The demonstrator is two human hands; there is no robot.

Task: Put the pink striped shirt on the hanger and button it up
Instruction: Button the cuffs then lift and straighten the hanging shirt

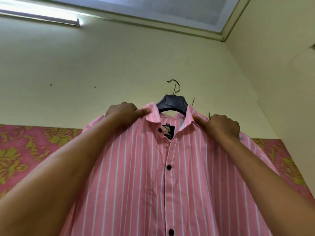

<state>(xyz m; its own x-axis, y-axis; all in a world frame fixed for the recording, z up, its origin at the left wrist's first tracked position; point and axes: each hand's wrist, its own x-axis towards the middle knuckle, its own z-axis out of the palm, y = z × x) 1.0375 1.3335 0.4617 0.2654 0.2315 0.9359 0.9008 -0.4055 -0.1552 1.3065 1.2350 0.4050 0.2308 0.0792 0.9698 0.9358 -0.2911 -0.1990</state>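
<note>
Currently pink striped shirt (170,176) draped on hanger (172,103), placket mostly buttoned, top collar button open. Left hand (121,113) and right hand (221,125) each pinching collar/shoulder fabric. Cloth light, soft, floppy; best gripped at collar edges or placket near buttonholes.

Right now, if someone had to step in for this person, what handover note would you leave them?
Left hand: pinches the shirt's left collar edge at the shoulder.
Right hand: pinches the right collar edge the same way.
Pink striped shirt: already draped on the dark hanger, whose hook sticks up in front of the wall; what it hangs from is not visible.
Done: shirt is on the hanger; the two lower visible buttons look fastened.
Left: the top collar button is open, with the neck label showing. Straighten the collar, then fasten it. Buttons below the frame cannot be checked.
</note>
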